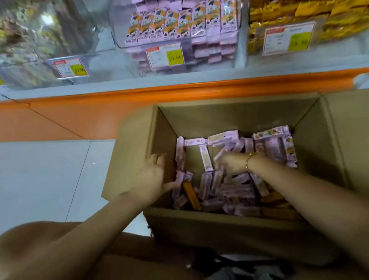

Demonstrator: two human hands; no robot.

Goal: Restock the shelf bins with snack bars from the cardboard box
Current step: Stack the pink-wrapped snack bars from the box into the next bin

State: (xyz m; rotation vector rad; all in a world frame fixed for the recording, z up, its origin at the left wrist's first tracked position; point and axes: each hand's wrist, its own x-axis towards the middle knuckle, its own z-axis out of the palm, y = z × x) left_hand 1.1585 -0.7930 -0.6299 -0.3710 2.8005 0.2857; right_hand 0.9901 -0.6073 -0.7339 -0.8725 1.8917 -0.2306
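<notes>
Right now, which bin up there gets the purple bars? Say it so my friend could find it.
Find the orange strip along the shelf; clear bins stand above it. Take the bin straight above the cardboard box. Only it holds pale purple packs in rows; the right neighbour holds yellow packets, the left neighbour something brownish and blurred.

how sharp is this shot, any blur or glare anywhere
Head view: the right hand in the cardboard box is motion-blurred; the left bin is smeared and reflects glare; the orange shelf edge bows slightly from wide-angle distortion; the middle bin's snack bars look fairly readable.
</notes>
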